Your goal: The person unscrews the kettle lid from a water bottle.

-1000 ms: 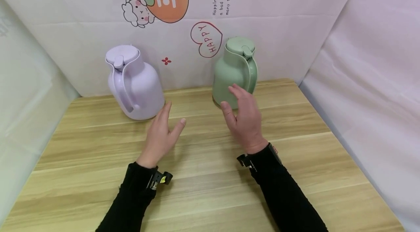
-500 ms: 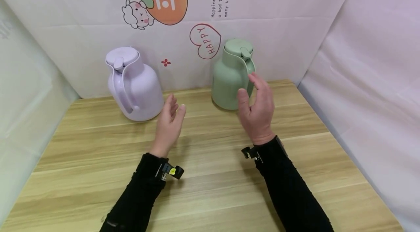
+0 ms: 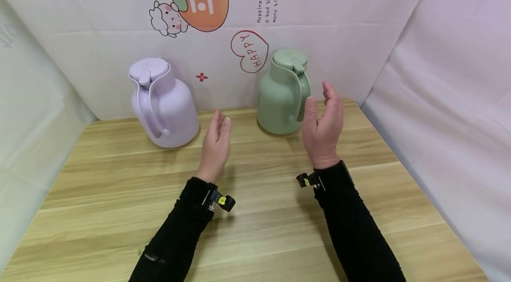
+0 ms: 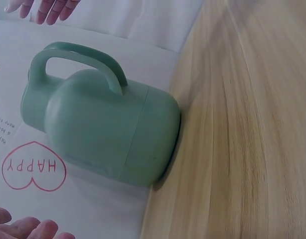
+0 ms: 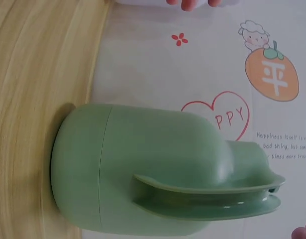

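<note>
A green thermos jug (image 3: 279,100) stands upright at the back of the wooden table, its handle toward the right front. Just right of that handle is my right hand (image 3: 323,129), fingers loosely extended and holding nothing; whether it touches the handle I cannot tell. Between the two jugs hovers my left hand (image 3: 215,146), its fingers nearly straight and nothing in its grasp. A lilac thermos jug (image 3: 171,104) stands to the left of it, apart from the hand. In the left wrist view the green jug (image 4: 108,124) shows whole, with fingertips of both hands at the edges.
Behind the jugs hangs a white printed cloth (image 3: 339,29) with a heart and an orange fruit. More white cloth closes off the left (image 3: 36,60) and right sides. The wooden tabletop (image 3: 255,237) spreads in front of the jugs.
Both hands have moved right and a little farther away. My right hand has gone from in front of the green jug to its right side. Both jugs stay where they were.
</note>
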`<state>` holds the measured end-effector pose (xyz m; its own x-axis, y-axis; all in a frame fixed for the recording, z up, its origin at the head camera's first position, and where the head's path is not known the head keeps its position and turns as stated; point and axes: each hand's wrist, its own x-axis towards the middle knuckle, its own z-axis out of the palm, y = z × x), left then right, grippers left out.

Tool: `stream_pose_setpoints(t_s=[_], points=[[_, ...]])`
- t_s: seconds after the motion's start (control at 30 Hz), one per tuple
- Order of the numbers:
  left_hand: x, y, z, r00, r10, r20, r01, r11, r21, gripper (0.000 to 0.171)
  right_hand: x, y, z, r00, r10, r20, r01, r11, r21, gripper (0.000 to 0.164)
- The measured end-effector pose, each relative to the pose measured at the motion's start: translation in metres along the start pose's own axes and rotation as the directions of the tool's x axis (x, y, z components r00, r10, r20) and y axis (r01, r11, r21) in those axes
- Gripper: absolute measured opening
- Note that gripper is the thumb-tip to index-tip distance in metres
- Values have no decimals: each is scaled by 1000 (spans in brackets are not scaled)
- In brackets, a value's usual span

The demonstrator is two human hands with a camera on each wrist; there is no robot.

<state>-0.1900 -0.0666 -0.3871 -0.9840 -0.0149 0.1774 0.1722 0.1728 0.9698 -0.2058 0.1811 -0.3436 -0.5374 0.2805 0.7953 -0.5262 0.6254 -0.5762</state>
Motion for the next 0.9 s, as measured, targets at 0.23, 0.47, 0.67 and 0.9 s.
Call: stream_pose_setpoints(t_s=[0.23,0.47,0.67,0.9], points=[[8,2,11,1000,4,15,-4,1000,-2,77,9,8,-5,993,113,39,-114,993,22,59],[13,8,19,1000,14,24,-14,1000,-10,77,16,17,-9,970,226,90,-230,972,38,60],[19,10,27,1000,9,18,-9,1000,-12,78,19,24,-11,942,311,126,-320,946,59,63],[25,10,34,1000,5,22,-5,1000,-21,79,21,35,-10,920,360,154,-374,924,73,65]])
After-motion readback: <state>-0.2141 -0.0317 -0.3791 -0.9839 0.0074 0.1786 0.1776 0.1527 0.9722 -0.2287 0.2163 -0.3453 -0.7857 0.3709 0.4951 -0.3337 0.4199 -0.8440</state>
